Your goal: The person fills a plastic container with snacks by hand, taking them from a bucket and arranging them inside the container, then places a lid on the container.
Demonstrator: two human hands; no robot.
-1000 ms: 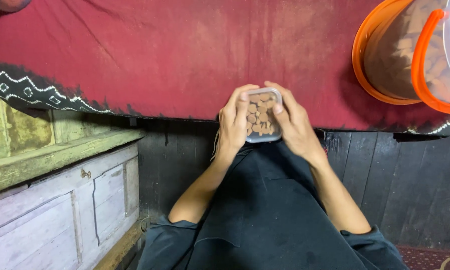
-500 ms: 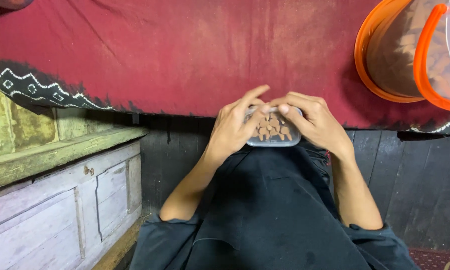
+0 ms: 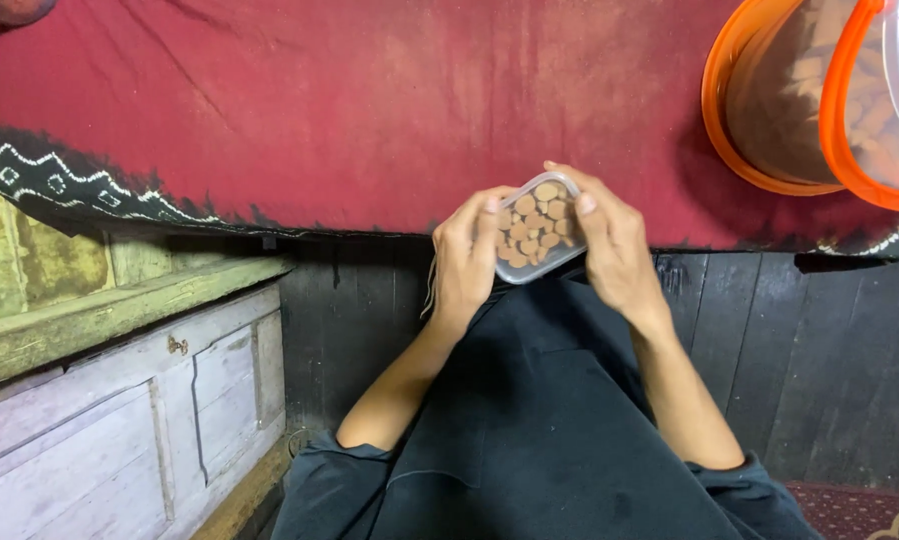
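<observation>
Across the red cloth on the surface point(image 3: 369, 110), the two orange-rimmed tubs point(image 3: 819, 100) sit at far right as before. Our left hand point(image 3: 466, 255) and right hand point(image 3: 614, 245) grip the small clear box of brown pieces point(image 3: 534, 228), now tilted rather than level at the near edge.

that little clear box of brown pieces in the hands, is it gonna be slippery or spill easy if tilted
The small clear box looks like smooth thin plastic, so it is probably a bit slippery and likely flexes if squeezed. Left hand and right hand pinch its opposite ends, which suggests it is light. Whether a lid covers it is unclear; if not, the loose pieces would likely slide out.
</observation>
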